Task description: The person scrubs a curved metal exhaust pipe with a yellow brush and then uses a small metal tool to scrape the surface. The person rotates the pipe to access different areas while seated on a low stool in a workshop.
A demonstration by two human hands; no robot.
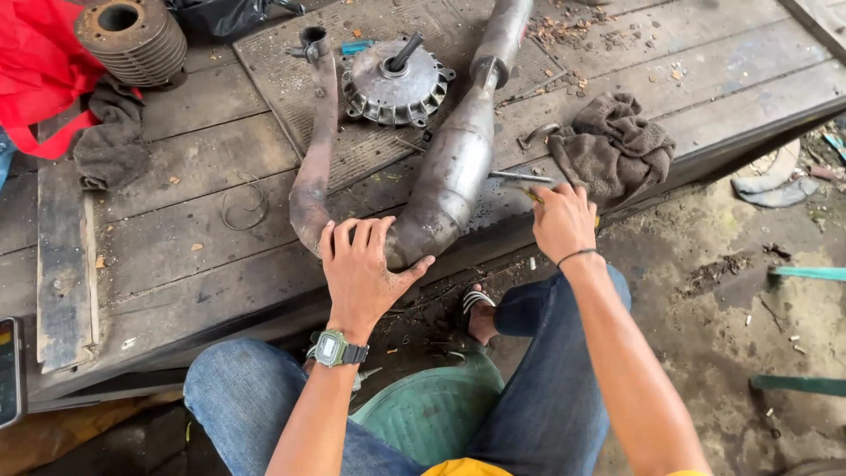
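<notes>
A rusty, U-shaped exhaust pipe [454, 167] lies on a worn wooden platform [194, 167]. My left hand [361, 269], with a wristwatch on the wrist, rests flat on the pipe's bend at the platform's near edge. My right hand [562, 220] is closed around a thin metal tool [520, 177] with a yellowish handle, its shaft pointing left toward the pipe's wide body. A brown rag [612, 148] lies just beyond my right hand.
On the platform stand a round finned metal hub [397, 84], a finned cylinder [132, 37], a grey rag [110, 145], red cloth [40, 66] and a wire ring [245, 204]. A phone [9, 370] lies at the left edge. A green stool [432, 414] sits between my knees on dirty ground.
</notes>
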